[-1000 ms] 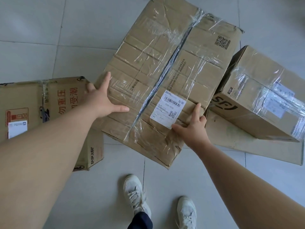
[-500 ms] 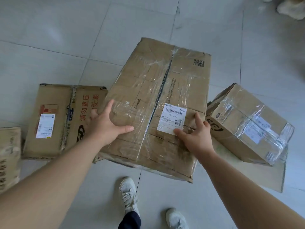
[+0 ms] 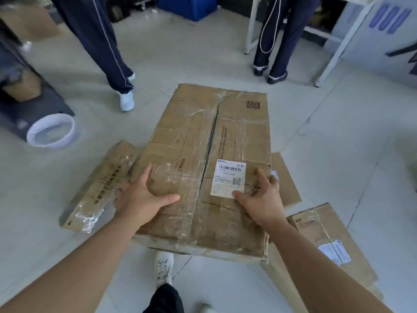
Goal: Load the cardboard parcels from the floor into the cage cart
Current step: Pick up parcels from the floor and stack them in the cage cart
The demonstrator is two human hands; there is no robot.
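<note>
On taped parcel [image 3: 239, 136], white barcode label [image 3: 229, 178]

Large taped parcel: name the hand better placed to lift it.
Left, probably. The left hand grips the large taped parcel by its edge, thumb on top; the right hand lies more on top, beside the shipping label.

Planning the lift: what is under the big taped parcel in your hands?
Below the near edge of the big parcel, floor tiles and a white shoe show. A flat cardboard sheet juts out from beneath its right side. Whatever lies beneath its middle is covered.
</note>
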